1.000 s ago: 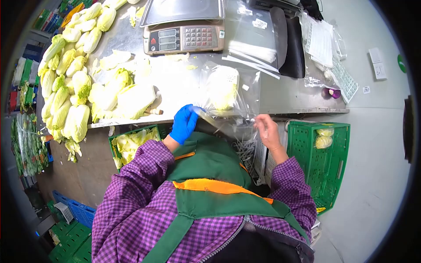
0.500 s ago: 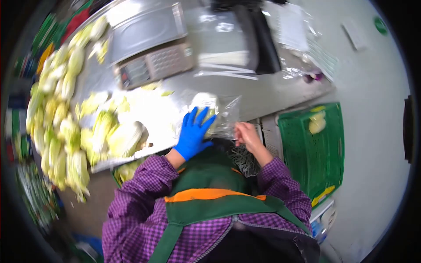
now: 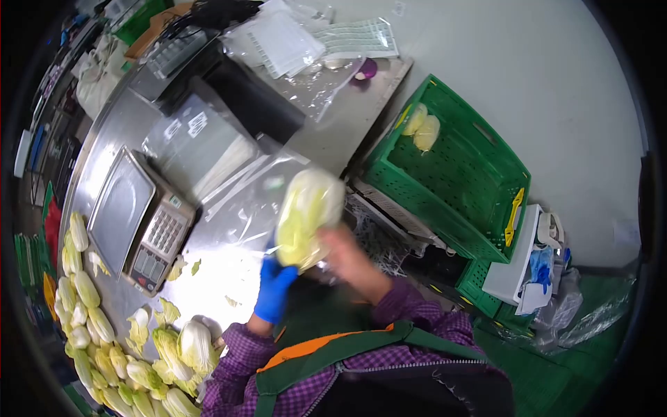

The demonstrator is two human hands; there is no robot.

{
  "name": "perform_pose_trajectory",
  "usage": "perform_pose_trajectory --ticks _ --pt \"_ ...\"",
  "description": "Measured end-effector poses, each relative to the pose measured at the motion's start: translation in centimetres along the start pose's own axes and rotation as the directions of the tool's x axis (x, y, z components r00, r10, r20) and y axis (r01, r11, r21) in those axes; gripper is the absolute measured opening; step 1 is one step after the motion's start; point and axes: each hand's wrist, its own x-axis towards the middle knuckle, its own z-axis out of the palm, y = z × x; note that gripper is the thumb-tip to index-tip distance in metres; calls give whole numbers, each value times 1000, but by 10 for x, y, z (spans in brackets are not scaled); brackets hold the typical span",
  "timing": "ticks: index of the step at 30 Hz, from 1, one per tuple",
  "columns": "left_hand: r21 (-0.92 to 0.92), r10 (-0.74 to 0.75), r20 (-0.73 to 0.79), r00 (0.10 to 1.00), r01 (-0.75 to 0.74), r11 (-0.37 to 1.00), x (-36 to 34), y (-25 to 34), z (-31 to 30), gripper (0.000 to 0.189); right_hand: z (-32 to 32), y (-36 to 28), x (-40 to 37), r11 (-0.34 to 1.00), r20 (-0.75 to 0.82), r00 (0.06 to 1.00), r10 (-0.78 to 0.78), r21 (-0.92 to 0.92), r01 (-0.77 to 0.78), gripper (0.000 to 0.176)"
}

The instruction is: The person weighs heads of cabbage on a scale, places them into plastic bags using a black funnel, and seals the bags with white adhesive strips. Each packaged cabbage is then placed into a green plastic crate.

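A napa cabbage, pale yellow-green and wrapped in clear plastic, is held up in front of my body over the table's near edge. My left hand, in a blue glove, grips its lower left end. At its lower right side is my bare right hand, smeared by motion, with the fingers against the wrapped cabbage. Unwrapped cabbages and loose leaves lie on the metal table to the left of my hands.
A scale stands on the metal table, with clear plastic bags behind it. To the right, a green crate holds wrapped cabbages in its far corner. Shredded strips sit in a bin beside the table.
The bagged cabbage has come up off the table, and both hands are now on it. My left hand no longer lies spread on top. The view has turned right towards the crate.
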Motion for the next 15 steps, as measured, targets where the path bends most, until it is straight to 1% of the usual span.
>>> perform_pose_trajectory --ticks 1,2,3,4,5,6,7,8,9,10,11,12,13,14,15 --pt "94 -135 76 988 128 987 6 -9 4 74 -16 -27 -4 990 -93 995 47 134 -34 50" --pt "54 -83 116 990 77 996 14 -9 21 73 -30 -53 -6 989 -208 977 -38 135 67 46" --pt "12 -29 152 988 28 1000 21 -9 39 73 -46 -78 -8 978 -319 940 -118 126 166 43" --pt "40 -70 128 989 66 997 26 -10 48 69 -86 -95 1 959 -427 876 -225 63 277 40" --pt "46 -70 133 989 65 997 28 -17 49 69 -160 -111 7 832 -297 831 -471 -463 306 42" --pt "127 -155 86 984 143 981 28 -28 43 65 -134 -163 -8 887 -530 742 -411 -421 190 45" --pt "204 -235 29 971 225 953 26 -38 35 62 -183 -189 -2 921 -515 767 -382 -284 267 51" --pt "212 -236 29 971 224 951 22 -47 27 62 -217 -210 1 819 -498 683 -534 -505 272 56" --pt "269 -266 12 964 253 929 15 -57 18 57 -249 -228 4 673 -439 597 -672 -698 244 61" --pt "323 -295 -8 956 281 904 8 -64 9 52 -284 -242 11 617 -488 523 -699 -781 96 65" --pt "325 -292 -14 956 280 903 -2 -68 2 52 -320 -251 18 551 -518 445 -731 -832 -63 68" --pt "376 -295 -29 955 283 882 -12 -74 -5 48 -348 -254 25 551 -513 455 -727 -832 -58 68" --pt "418 -291 -52 955 285 862 -15 -78 -10 44 -377 -256 37 425 -496 361 -790 -867 -260 69" --pt "402 -273 -84 958 284 871 -18 -82 -16 44 -403 -258 53 282 -438 289 -851 -846 -452 70" --pt "430 -323 -151 934 356 830 -25 -87 -21 43 -450 -254 70 255 -372 327 -869 -902 -349 69"
